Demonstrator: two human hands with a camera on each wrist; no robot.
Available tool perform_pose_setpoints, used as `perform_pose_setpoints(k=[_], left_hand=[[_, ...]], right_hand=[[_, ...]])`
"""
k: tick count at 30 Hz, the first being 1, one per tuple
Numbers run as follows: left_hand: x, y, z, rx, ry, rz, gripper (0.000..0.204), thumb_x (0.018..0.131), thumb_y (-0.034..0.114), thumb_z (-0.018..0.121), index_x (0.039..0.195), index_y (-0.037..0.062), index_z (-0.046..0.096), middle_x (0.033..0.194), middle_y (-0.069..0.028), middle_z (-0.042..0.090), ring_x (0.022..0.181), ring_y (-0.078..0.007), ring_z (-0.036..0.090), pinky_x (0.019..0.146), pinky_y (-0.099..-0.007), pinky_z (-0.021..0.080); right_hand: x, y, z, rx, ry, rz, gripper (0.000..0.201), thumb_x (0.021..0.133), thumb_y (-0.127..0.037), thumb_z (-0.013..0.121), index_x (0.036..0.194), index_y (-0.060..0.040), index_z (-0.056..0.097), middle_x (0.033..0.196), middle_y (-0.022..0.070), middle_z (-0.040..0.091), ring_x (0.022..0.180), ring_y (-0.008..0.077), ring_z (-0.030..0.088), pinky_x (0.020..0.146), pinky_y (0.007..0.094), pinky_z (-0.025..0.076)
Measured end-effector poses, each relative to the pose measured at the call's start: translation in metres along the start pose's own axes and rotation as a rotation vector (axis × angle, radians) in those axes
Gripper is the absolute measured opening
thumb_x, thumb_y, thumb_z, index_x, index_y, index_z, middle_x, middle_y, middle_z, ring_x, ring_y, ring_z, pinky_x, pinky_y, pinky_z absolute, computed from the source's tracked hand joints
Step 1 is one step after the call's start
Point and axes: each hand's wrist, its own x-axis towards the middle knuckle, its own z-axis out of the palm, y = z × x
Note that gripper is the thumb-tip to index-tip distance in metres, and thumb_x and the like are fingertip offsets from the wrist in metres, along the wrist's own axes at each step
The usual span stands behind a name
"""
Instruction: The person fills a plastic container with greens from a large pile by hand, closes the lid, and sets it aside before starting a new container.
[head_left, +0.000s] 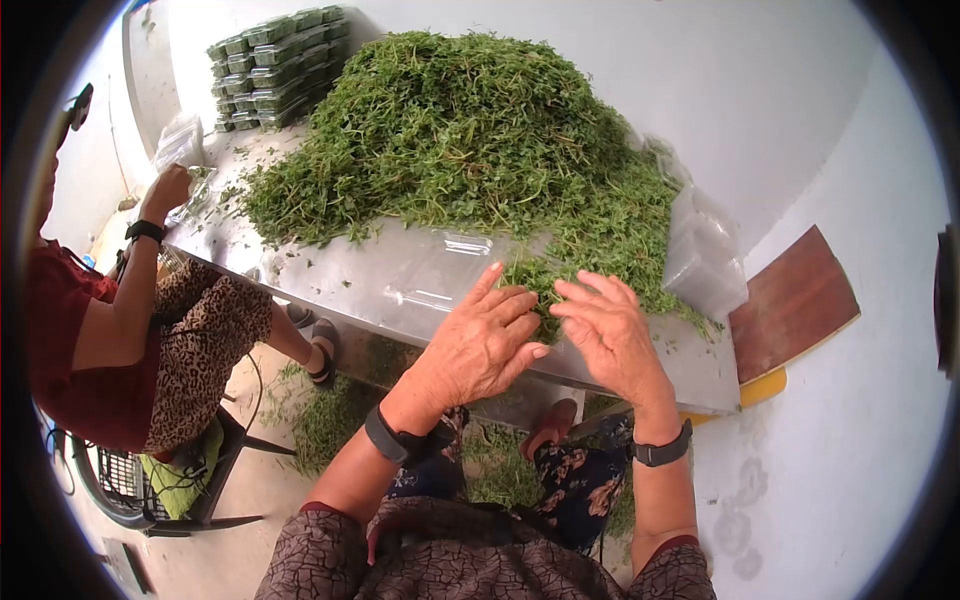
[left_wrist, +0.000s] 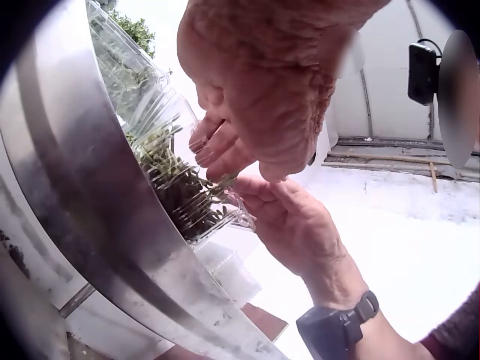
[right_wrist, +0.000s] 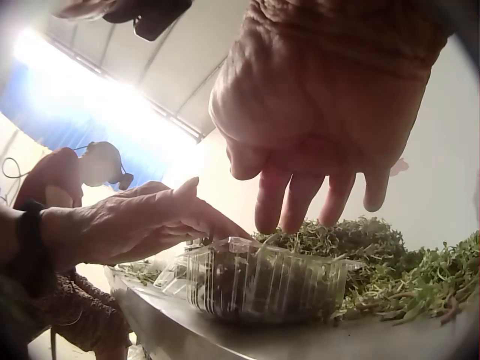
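A clear plastic clamshell box sits at the table's front edge, its tray filled with green leafy sprigs. Its transparent lid lies folded back to the left on the metal top. Over the tray's left side is my left hand, fingers extended, fingertips right at the sprigs in the left wrist view. Opposite it, my right hand hangs above the tray's right side, palm down with fingers spread and pointing at the greens. Neither hand grips anything. Part of the tray is hidden behind the hands in the head view.
A large heap of greens covers the back of the metal table. Filled boxes are stacked back left; nested clear trays stand right, beside a reddish-brown board. Another person sits at left. Stems litter the floor.
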Motion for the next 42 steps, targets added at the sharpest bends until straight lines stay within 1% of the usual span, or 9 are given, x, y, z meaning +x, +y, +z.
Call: perform_pose_setpoints(k=[8, 13, 14, 19, 22, 27, 30, 37, 42], left_hand=[[0.003, -0.008, 0.007, 0.153, 0.047, -0.089, 0.049, 0.095, 0.038, 0.044, 0.118, -0.0025, 0.057, 0.125, -0.0217, 0.054, 0.126, -0.0347, 0.044, 0.114, -0.0485, 0.018], [0.01, -0.009, 0.005, 0.079, -0.113, -0.133, 0.049, 0.097, 0.038, 0.04, 0.111, -0.0041, 0.06, 0.11, -0.0219, 0.061, 0.121, -0.0332, 0.049, 0.115, -0.0483, 0.015], [0.011, -0.012, 0.012, 0.081, -0.001, -0.078, 0.041, 0.095, 0.034, 0.046, 0.095, -0.0044, 0.061, 0.088, -0.0173, 0.063, 0.109, -0.0309, 0.054, 0.113, -0.0498, 0.019], [0.007, -0.013, 0.015, 0.071, 0.03, -0.066, 0.041, 0.094, 0.034, 0.047, 0.095, -0.0042, 0.061, 0.094, -0.0186, 0.063, 0.112, -0.0315, 0.053, 0.113, -0.0502, 0.019], [0.0, -0.007, 0.004, 0.14, 0.092, -0.035, 0.038, 0.092, 0.029, 0.051, 0.105, -0.0052, 0.061, 0.108, -0.019, 0.062, 0.119, -0.036, 0.05, 0.114, -0.0498, 0.019], [-0.028, 0.012, -0.006, -0.108, 0.065, 0.196, 0.021, 0.084, 0.02, 0.063, 0.089, -0.0005, 0.064, 0.102, -0.0139, 0.064, 0.106, -0.0312, 0.059, 0.1, -0.0451, 0.044], [-0.054, 0.019, 0.009, -0.235, 0.005, 0.297, 0.02, 0.082, 0.021, 0.066, 0.08, 0.0012, 0.063, 0.095, -0.0108, 0.065, 0.094, -0.029, 0.063, 0.088, -0.0398, 0.051], [-0.101, 0.003, 0.049, -0.448, -0.247, 0.044, 0.031, 0.085, 0.027, 0.063, 0.067, 0.0024, 0.061, 0.069, -0.0113, 0.063, 0.074, -0.0293, 0.062, 0.072, -0.0374, 0.051], [-0.142, -0.017, 0.086, -0.389, -0.357, -0.187, 0.033, 0.085, 0.026, 0.064, 0.061, 0.0034, 0.059, 0.064, -0.0121, 0.059, 0.066, -0.0311, 0.06, 0.063, -0.0397, 0.049]], right_hand=[[0.01, 0.005, 0.016, -0.107, -0.014, 0.081, 0.027, 0.093, -0.024, 0.053, 0.103, -0.0032, 0.067, 0.108, 0.0122, 0.067, 0.116, 0.0337, 0.051, 0.105, 0.0495, 0.029], [0.012, 0.006, 0.028, -0.143, -0.069, 0.091, 0.024, 0.091, -0.02, 0.053, 0.098, -0.0018, 0.067, 0.101, 0.0119, 0.068, 0.114, 0.0325, 0.052, 0.106, 0.0491, 0.029], [0.014, 0.005, 0.027, -0.136, -0.083, 0.088, 0.023, 0.091, -0.019, 0.053, 0.096, -0.0013, 0.066, 0.1, 0.0125, 0.067, 0.113, 0.0327, 0.053, 0.105, 0.0495, 0.03], [0.01, 0.011, 0.022, -0.118, -0.084, 0.09, 0.027, 0.092, -0.022, 0.053, 0.104, -0.0028, 0.067, 0.114, 0.0116, 0.065, 0.117, 0.0315, 0.052, 0.106, 0.0472, 0.03], [0.011, 0.018, 0.003, -0.113, 0.141, 0.107, 0.025, 0.09, -0.018, 0.057, 0.108, -0.0026, 0.066, 0.124, 0.0176, 0.06, 0.115, 0.031, 0.056, 0.102, 0.0448, 0.037], [0.011, 0.051, -0.018, -0.136, 0.149, 0.323, 0.03, 0.085, -0.015, 0.062, 0.112, -0.0016, 0.064, 0.126, 0.0196, 0.057, 0.112, 0.0347, 0.057, 0.097, 0.0426, 0.044], [0.014, 0.071, -0.021, -0.192, 0.091, 0.411, 0.034, 0.084, -0.014, 0.063, 0.115, -0.0022, 0.062, 0.126, 0.02, 0.056, 0.111, 0.036, 0.057, 0.094, 0.0421, 0.046], [0.029, 0.095, -0.019, -0.367, -0.101, 0.454, 0.036, 0.083, -0.015, 0.065, 0.118, -0.0056, 0.061, 0.123, 0.0155, 0.059, 0.109, 0.0333, 0.058, 0.091, 0.0427, 0.048], [0.032, 0.103, -0.009, -0.468, -0.144, 0.448, 0.034, 0.082, -0.014, 0.067, 0.115, -0.0066, 0.063, 0.1, 0.0191, 0.067, 0.096, 0.0336, 0.064, 0.086, 0.0435, 0.05]])
